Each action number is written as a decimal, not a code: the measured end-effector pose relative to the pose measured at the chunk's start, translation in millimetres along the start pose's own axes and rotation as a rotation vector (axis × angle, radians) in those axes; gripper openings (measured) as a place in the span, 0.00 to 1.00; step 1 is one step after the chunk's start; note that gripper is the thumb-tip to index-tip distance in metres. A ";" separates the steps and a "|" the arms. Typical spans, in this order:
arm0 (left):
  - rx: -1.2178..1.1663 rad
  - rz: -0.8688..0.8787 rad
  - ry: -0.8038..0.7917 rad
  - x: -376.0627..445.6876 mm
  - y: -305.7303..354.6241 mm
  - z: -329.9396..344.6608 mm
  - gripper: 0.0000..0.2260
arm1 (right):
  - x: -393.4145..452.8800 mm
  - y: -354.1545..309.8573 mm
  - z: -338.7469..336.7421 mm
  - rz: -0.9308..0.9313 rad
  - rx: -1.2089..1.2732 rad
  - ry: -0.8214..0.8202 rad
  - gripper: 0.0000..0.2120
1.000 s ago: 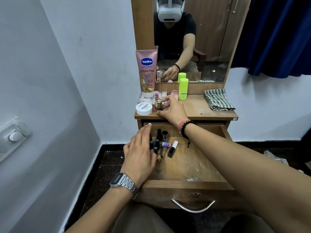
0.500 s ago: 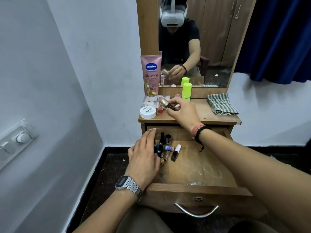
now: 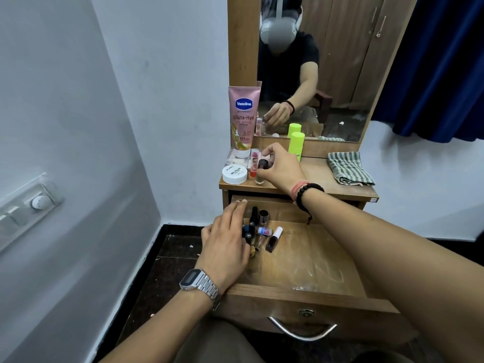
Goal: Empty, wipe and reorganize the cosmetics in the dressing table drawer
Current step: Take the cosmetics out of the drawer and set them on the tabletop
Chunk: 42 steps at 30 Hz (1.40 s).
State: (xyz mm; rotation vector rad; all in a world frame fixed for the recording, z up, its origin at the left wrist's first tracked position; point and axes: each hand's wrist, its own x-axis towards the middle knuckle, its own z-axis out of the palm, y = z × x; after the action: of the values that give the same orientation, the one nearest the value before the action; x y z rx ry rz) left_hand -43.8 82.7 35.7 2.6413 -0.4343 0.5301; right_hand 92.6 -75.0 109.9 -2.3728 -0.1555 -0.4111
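The wooden drawer [image 3: 309, 263] is pulled open. Several small nail polish bottles [image 3: 262, 231] are bunched in its back left corner, one with a white cap [image 3: 274, 238]. My left hand [image 3: 227, 244] rests over the left side of this bunch, fingers fairly straight, hiding some bottles. On the tabletop [image 3: 317, 179] my right hand [image 3: 281, 166] pinches the dark cap of a small glass bottle [image 3: 261, 172]. That bottle stands upright next to a white jar [image 3: 234, 175].
A pink Vaseline tube [image 3: 243, 119] stands at the back left with small pink and red items beside it. A lime green bottle [image 3: 296, 142] stands against the mirror [image 3: 340, 74]. A checked cloth [image 3: 348, 167] lies folded on the right. The drawer handle [image 3: 301, 331] is near my lap.
My right hand lifted the small bottle off the tabletop, tilted it, and now has it upright on the tabletop beside the white jar. My left hand stayed on the drawer bottles.
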 end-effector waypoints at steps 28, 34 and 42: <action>-0.016 -0.159 -0.057 2.6 -0.8 -0.6 0.33 | -99.2 18.9 0.7 -0.458 -0.169 -0.381 0.16; 0.009 -0.145 -0.059 2.1 2.1 -3.6 0.33 | -118.8 11.8 21.0 -0.566 -0.427 -0.540 0.12; 0.023 -0.111 -0.023 1.3 1.5 -3.4 0.32 | -113.3 14.7 -2.5 -0.290 -0.181 -0.357 0.11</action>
State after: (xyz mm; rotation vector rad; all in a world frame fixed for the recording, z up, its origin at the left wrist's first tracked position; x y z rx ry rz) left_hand -44.3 82.6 39.6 2.6772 -0.2873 0.4731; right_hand -11.5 -87.2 64.2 -2.5923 -0.6581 -0.1339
